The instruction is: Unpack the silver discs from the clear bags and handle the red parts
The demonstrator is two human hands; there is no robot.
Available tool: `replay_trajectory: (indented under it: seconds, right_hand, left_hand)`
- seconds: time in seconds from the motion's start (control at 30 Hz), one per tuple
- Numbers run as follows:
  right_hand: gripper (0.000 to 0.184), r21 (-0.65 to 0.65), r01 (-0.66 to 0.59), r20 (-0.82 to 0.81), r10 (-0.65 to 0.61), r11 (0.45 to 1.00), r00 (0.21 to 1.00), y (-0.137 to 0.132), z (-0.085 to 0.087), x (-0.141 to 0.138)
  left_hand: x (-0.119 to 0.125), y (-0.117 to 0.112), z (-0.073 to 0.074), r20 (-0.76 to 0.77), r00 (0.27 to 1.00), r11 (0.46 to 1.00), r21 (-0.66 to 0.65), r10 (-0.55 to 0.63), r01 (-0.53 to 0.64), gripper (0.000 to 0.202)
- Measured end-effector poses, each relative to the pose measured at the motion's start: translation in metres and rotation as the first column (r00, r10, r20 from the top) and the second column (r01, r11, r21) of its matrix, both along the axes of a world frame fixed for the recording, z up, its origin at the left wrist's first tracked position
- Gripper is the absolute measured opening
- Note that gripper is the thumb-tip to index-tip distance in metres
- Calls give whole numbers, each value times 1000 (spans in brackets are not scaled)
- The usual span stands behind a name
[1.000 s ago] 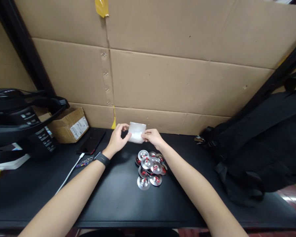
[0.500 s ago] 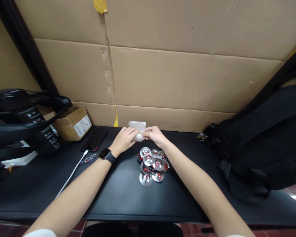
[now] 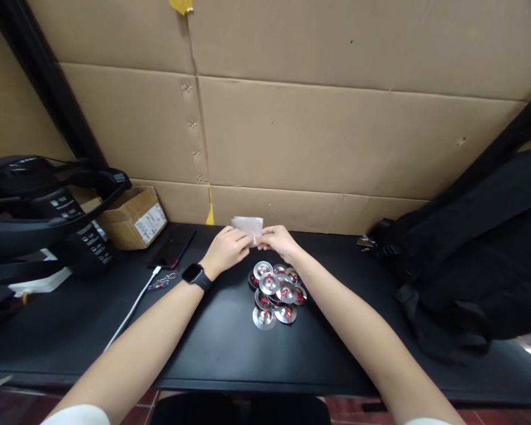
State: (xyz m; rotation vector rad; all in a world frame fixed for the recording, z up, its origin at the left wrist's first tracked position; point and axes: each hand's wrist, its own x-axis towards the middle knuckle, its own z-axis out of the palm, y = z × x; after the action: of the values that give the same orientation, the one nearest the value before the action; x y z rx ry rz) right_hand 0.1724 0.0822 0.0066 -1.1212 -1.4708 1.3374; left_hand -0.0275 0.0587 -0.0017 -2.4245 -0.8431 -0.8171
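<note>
A small clear plastic bag is held upright just above the black table, near the cardboard wall. My left hand, with a black watch on the wrist, pinches its lower left part. My right hand pinches its lower right edge, fingertips close to the left hand's. Just in front of both hands lies a pile of several small silver metal discs with red centres.
A black phone with a white cable and a keyring lies to the left, beside a small cardboard box. Black equipment fills the far left. A black backpack covers the right side. A cardboard wall stands behind.
My hands have drawn closer together on the bag, which now shows less and looks more see-through. The view has shifted slightly.
</note>
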Motion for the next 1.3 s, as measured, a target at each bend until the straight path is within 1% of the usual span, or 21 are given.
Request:
replay_trajectory:
  seconds: [0.2,0.3,0.43,0.5,0.57,0.67,0.77,0.87,0.97,1.1,1.17,1.3]
  right_hand:
    - [3,35,3,33,-4,999,999,-1,2,0]
    - [8,41,-5,63,3,999,998,-2,4,1]
    - [17,54,16,109,-22,998,994,-1,6,3]
    - [17,57,18,129,-26,998,991,-1,7,4]
    - [15,52,15,139,-23,999,990,0,8,6]
    - [12,18,2,134,-5,1000,991,0,11,8]
    - [10,-42,-29,105,34,999,994,-1,14,10]
    - [8,-60,-48,95,54,997,994,-1,15,10]
    - [7,-56,-52,112,58,997,992,1,14,11]
    - [6,-55,-54,128,61,997,990,3,13,13]
    - [9,-60,-50,123,57,997,991,4,12,13]
    - [14,-66,-47,111,54,997,992,5,11,13]
  left_hand:
    - [-2,1,0,48,998,999,21,-37,36,14]
    - [-4,1,1,60,997,999,23,-51,50,14]
    - [-8,4,1,57,998,1000,-15,-20,21,15]
    - [-12,7,0,84,996,999,-38,21,-18,15]
    - [-20,12,-2,147,984,993,-73,98,-88,14]
    - [-34,20,-6,232,943,966,-148,240,-210,14]
    - [-43,27,-10,255,909,939,-190,329,-287,19]
    - [-43,29,-12,239,899,924,-208,366,-321,20]
    - [-36,30,-14,193,893,903,-238,406,-359,18]
    - [-29,33,-19,106,870,842,-331,482,-426,17]
    - [-28,34,-21,80,860,820,-360,503,-446,18]
    - [-29,35,-24,61,862,812,-374,504,-448,20]
